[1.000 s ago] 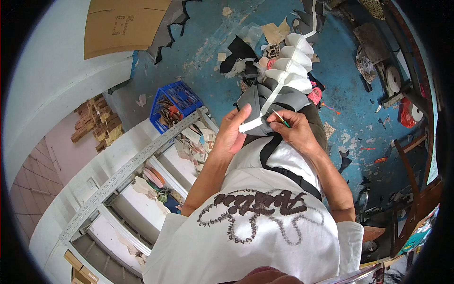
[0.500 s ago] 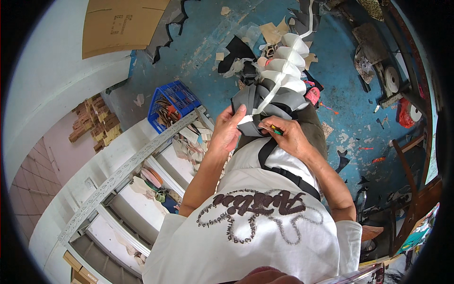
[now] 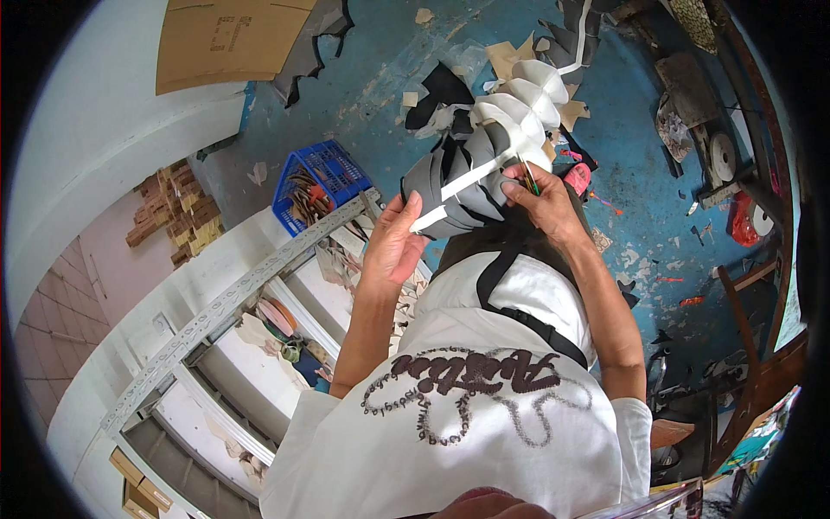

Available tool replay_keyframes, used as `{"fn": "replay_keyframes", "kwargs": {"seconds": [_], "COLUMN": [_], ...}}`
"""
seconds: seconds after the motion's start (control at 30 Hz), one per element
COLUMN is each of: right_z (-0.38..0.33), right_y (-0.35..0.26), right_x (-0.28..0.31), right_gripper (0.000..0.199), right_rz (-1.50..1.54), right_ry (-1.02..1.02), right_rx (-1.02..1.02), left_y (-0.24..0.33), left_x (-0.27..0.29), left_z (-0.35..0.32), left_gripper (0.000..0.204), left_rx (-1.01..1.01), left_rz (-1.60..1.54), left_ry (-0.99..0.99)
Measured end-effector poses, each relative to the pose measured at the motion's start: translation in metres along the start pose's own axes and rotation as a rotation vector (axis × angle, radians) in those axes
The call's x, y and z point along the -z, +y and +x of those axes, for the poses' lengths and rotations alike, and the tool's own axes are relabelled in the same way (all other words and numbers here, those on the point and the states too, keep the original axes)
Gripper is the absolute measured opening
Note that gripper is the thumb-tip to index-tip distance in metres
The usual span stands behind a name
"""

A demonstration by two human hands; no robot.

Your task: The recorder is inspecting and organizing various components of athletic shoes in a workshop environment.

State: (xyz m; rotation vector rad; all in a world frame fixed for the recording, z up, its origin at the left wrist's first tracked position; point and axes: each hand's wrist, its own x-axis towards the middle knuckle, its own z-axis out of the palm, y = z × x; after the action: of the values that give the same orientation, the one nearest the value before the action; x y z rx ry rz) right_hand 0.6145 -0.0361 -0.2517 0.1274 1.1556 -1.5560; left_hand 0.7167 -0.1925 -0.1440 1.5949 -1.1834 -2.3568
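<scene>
Chain of stitched-looking parts lies dead ahead of both hands: gray pieces (image 3: 419,177) at the near end, white pieces (image 3: 527,93) farther out, one white strip (image 3: 471,178) along the top. Long axis goes diagonal – near end low left, far end up and right, away from the body.

Left hand (image 3: 394,244) pinches the gray pieces at the near end, thumb on top beside a short white tab (image 3: 430,219); its fingers underneath are mostly hidden. Right hand (image 3: 543,208) is closed round a small pointed tool (image 3: 532,182) with a green grip, tip forward, just right of the strip. Can't tell if those fingertips touch the gray too.

Key relation: left hand has the near end, right hand is nearer the white pieces – strip slants between them. Blue basket (image 3: 356,183) stands off to the left, well apart.
</scene>
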Motion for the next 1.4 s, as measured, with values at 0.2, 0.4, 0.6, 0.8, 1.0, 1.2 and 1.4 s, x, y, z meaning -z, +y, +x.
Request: {"fn": "replay_keyframes", "kwargs": {"seconds": [0.2, 0.4, 0.6, 0.8, 1.0, 1.2, 1.4], "right_z": [-0.008, -0.021, -0.036, -0.038, -0.063, -0.064, -0.063], "right_y": [0.001, -0.005, -0.018, -0.024, -0.035, -0.030, -0.026], "right_x": [-0.001, -0.003, -0.005, -0.007, -0.026, -0.046, -0.042], "right_gripper": [0.011, 0.011, 0.010, 0.012, 0.027, 0.036, 0.033], "right_rz": [-0.142, -0.089, -0.102, -0.210, -0.846, -1.097, -1.210], "right_ry": [-0.048, -0.016, -0.054, 0.009, 0.332, 0.246, 0.204], "right_rx": [0.164, 0.078, 0.286, 0.343, 0.577, 0.950, 1.055], "left_y": [-0.007, -0.021, -0.036, -0.024, -0.013, -0.016, -0.022], "left_x": [0.011, 0.024, 0.035, 0.029, 0.000, 0.008, 0.009], "left_z": [0.010, 0.013, 0.000, -0.010, -0.017, -0.016, -0.018], "left_gripper": [0.021, 0.028, 0.033, 0.037, 0.024, 0.036, 0.030], "left_rx": [0.154, -0.153, 0.268, 0.101, 0.101, 0.181, 0.216], "left_rz": [-0.104, 0.041, -0.387, -0.076, -0.119, -0.206, -0.269], "left_ry": [0.031, 0.145, -0.058, -0.243, -0.100, -0.172, -0.180]}}
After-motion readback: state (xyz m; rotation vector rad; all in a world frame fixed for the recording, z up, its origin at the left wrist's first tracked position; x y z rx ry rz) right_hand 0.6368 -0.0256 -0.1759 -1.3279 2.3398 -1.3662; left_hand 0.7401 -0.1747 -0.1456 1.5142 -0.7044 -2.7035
